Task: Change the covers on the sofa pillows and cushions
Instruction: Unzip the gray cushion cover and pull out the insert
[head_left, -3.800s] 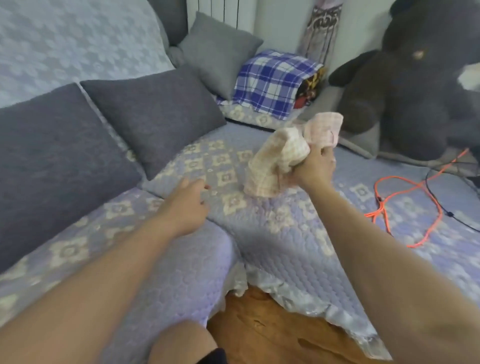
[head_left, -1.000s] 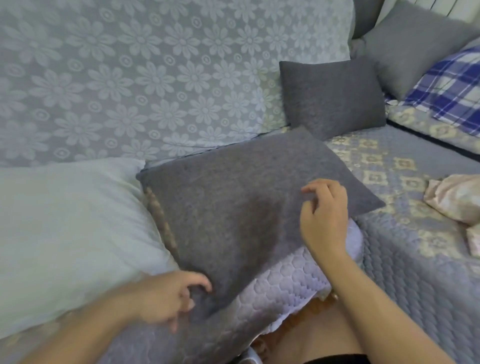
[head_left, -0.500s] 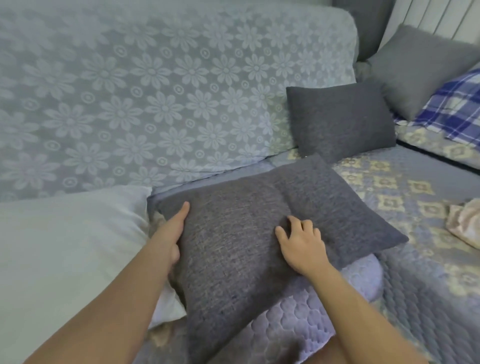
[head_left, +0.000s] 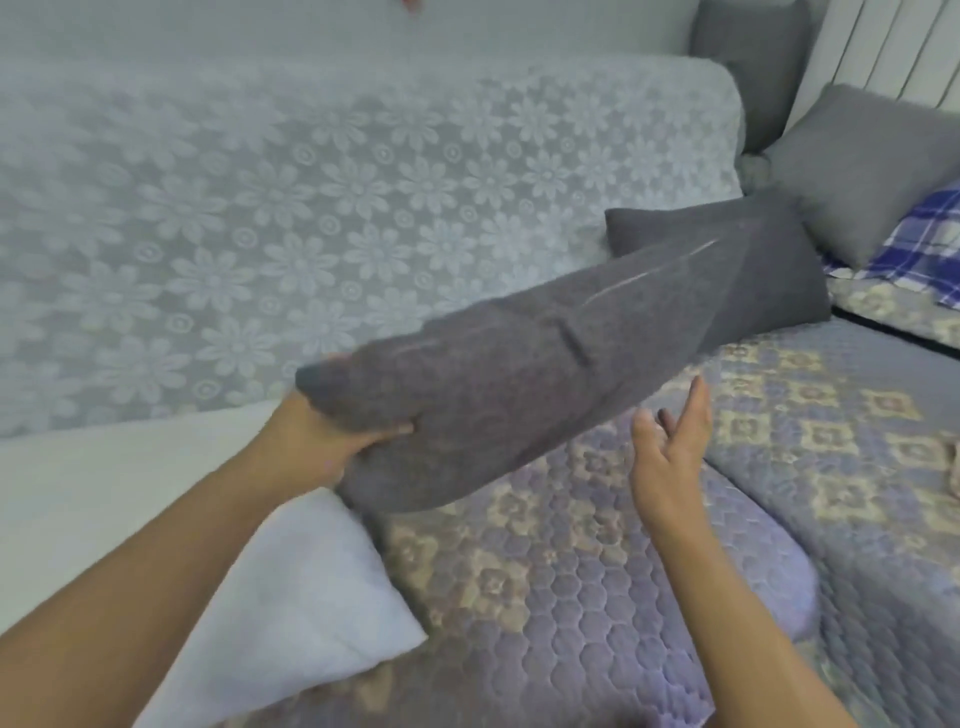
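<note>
While the white pillow (head_left: 156, 519) lies at the left on the sofa seat (head_left: 571, 623), the left hand (head_left: 317, 441) grasps one end of the dark grey cushion (head_left: 519, 364), its thumb curled onto the fabric. The cushion is lifted above the seat and tilts up to the right. Under its lower edge, the right hand (head_left: 670, 457) is released, fingers (head_left: 696, 410) straight, holding nothing. Farther right another grey cushion (head_left: 779, 275) leans against the floral backrest (head_left: 311, 208).

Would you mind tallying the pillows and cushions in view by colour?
Dark grey: 2, the held cushion gripped by the left hand, and the leaning cushion.
Lighter grey: 1, the corner cushion.
White: 1, the bare pillow.
Total: 4
</note>
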